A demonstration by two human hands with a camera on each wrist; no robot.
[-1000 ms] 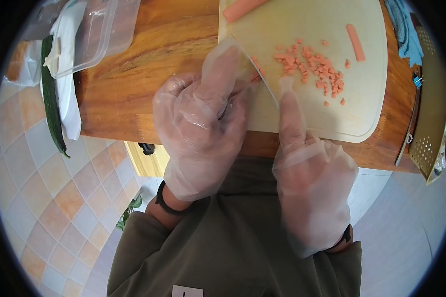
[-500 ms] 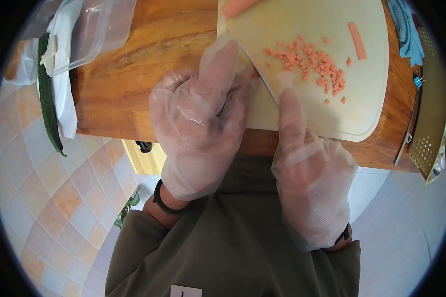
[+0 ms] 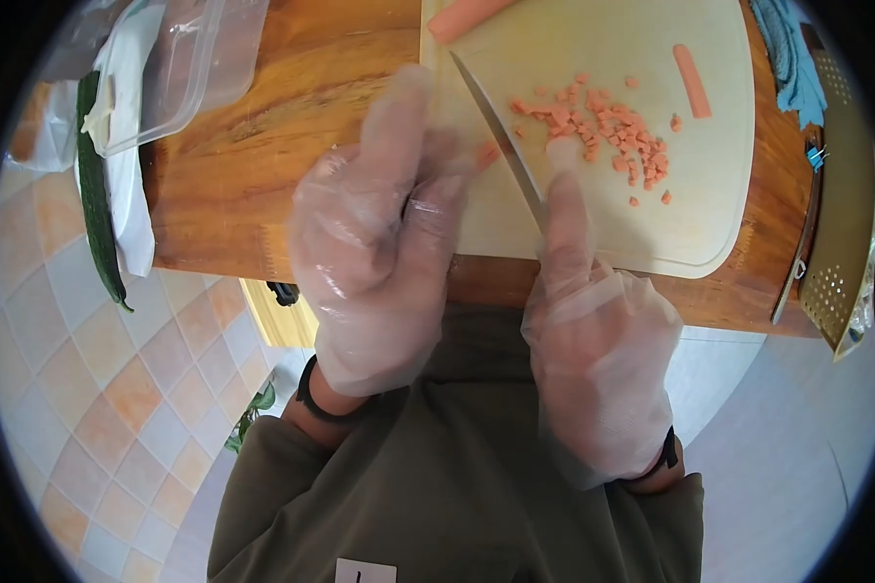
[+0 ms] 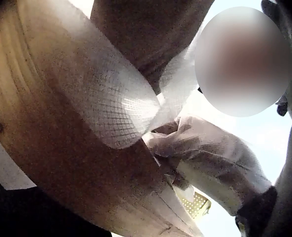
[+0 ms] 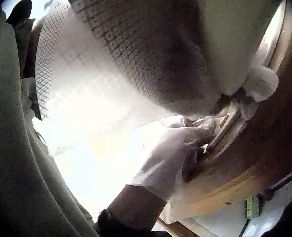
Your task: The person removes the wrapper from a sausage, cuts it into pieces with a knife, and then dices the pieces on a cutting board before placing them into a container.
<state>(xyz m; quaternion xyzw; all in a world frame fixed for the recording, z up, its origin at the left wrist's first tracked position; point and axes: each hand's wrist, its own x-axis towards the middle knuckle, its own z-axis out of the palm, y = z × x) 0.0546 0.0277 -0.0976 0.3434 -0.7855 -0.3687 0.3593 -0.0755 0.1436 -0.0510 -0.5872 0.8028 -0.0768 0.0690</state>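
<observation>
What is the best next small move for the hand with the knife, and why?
Probably bring the knife down on the small carrot piece beside the blade. The left hand holds that piece on the cutting board, while the right hand has the blade lifted beside the diced carrot.

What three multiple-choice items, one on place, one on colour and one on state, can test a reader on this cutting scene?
1. Where does the heap of small diced pieces lie?
A. on the pale plastic cutting board
B. on the tiled floor
C. in the clear container

2. What colour is the long vegetable at the left?
A. red
B. dark green
C. yellow

3. What does the gloved right hand hold?
A. nothing
B. a spoon
C. the steel knife

Answers: 1 A, the pieces rest on the board; 2 B, it looks dark green; 3 C, its forefinger lies along the blade.
</observation>
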